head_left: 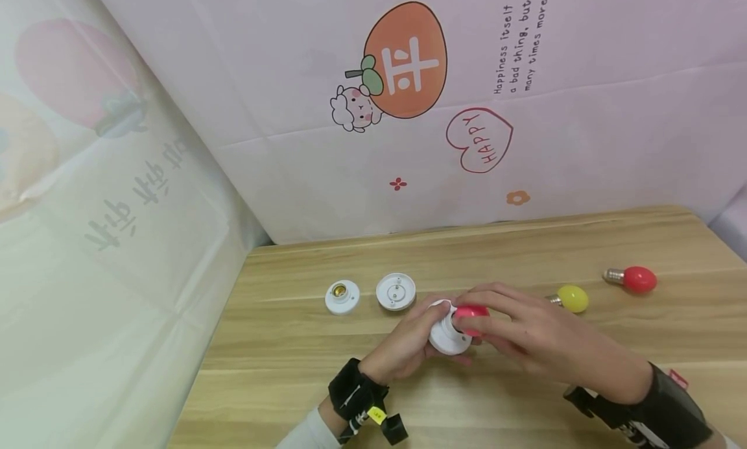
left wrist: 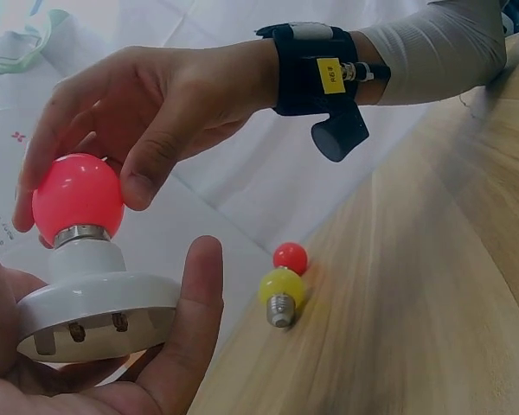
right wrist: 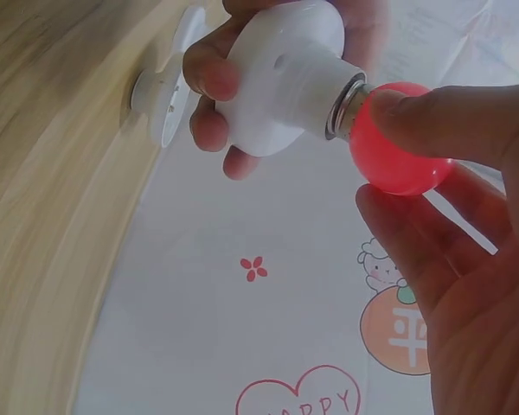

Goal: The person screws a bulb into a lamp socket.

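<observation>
My left hand (head_left: 403, 346) holds a round white lamp socket (head_left: 445, 340) by its base, thumb on one side and fingers around the rim. A red light bulb (left wrist: 78, 194) stands with its metal cap in the socket's mouth, and a band of metal shows above the collar. Thumb and fingertips of my right hand (head_left: 539, 335) pinch the red globe from the sides. In the left wrist view, the hollow underside of the socket (left wrist: 104, 303) shows metal contacts. Both hands are held over the wooden table (head_left: 292, 397).
Left of the hands lie another white socket (head_left: 342, 298) with its brass mouth upward and a round white piece (head_left: 396, 292) with screw holes. To the right lie a yellow bulb (head_left: 573, 298) and a second red bulb (head_left: 640, 279). A printed cloth (head_left: 303, 189) hangs behind the table.
</observation>
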Demonstrator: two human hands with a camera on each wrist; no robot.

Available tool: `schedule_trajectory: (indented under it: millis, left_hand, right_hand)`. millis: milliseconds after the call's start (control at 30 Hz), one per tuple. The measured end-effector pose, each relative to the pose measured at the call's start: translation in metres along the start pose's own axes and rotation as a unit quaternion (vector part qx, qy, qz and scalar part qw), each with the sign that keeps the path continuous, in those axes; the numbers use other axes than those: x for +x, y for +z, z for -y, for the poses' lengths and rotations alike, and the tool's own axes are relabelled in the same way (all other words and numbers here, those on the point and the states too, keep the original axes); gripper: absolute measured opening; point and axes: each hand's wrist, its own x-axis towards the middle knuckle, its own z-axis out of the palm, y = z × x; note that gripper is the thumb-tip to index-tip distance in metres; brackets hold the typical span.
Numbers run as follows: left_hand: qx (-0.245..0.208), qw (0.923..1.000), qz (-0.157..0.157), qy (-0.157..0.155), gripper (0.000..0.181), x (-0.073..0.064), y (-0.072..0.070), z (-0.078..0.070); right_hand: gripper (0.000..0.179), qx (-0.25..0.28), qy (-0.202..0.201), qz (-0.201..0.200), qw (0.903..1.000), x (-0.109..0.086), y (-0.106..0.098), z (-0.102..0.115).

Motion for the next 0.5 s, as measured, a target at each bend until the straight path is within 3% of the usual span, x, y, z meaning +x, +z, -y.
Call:
schedule_trajectory:
  millis: [500]
  left_hand:
    - [0.011, 0.9995, -0.027, -0.012, 0.039, -0.0002, -0.0003, 0.0045]
  right_hand:
    - [0.038, -0.008, 0.04, 0.007, 0.9992, -0.0042, -0.0004, 0.0026]
